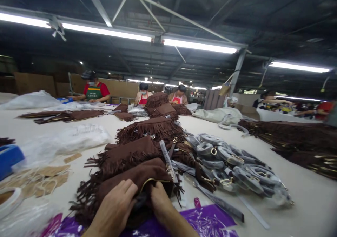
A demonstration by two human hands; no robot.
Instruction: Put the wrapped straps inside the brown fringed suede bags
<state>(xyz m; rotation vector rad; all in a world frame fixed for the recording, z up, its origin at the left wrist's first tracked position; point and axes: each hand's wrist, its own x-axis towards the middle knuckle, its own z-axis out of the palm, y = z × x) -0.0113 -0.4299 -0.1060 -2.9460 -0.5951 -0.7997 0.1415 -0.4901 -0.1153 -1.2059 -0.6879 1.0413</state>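
A brown fringed bag [142, 170] lies right in front of me, its gold zipper open along the top edge. My left hand [117, 198] is closed on the near side of the bag's opening, fingers curled over the brown material. Inside the mouth of the bag reaches my right hand [160, 196]; its fingers are hidden there, so I cannot see what they touch. Fringe hangs from the bag's left side. Just behind it rests another brown fringed bag [134, 151]. A plastic-wrapped strap [167, 156] with a metal clip lies across the bags' right ends.
Several plastic-wrapped straps [231, 167] are heaped on the right. Purple plastic bags [207, 217] lie under and beside the work. On the left are brown paper tags [44, 177], a tape roll [10, 200] and a blue dispenser [10, 160]. People in aprons [94, 91] stand across the table.
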